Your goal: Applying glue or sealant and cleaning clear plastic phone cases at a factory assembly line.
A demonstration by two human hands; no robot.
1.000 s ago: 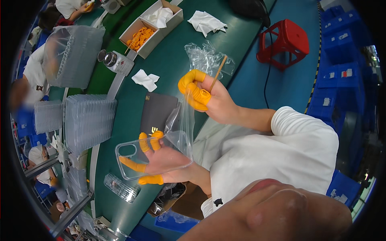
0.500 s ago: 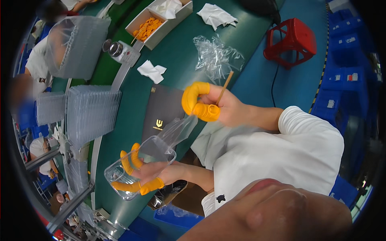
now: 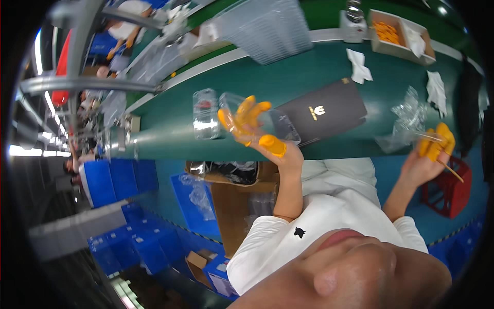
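My left hand [image 3: 252,126], with orange finger cots, holds a clear plastic tray [image 3: 285,129] over the green table, its fingers spread around it. Beside it on the table lies another clear tray [image 3: 206,116]. Far to the right, my right hand [image 3: 429,154] is closed, also in orange finger cots. A thin wooden stick [image 3: 453,171] sticks out below its fingers. A strip of clear film [image 3: 411,135] runs from its fingertips toward crumpled clear film [image 3: 409,110] at the table edge. Between the hands lies a flat dark grey sheet [image 3: 334,110] with a gold emblem.
Stacked clear trays [image 3: 267,31], a metal-topped bottle [image 3: 353,26] and a box of orange finger cots [image 3: 386,33] stand along the far side. White cloths [image 3: 359,67] lie nearby. An open carton [image 3: 229,216] sits below the table, a red stool [image 3: 447,190] at right.
The view has turned. My right hand has moved right, away from the tray, with the stick and clear film; the film no longer reaches the tray. My left hand still has the tray.
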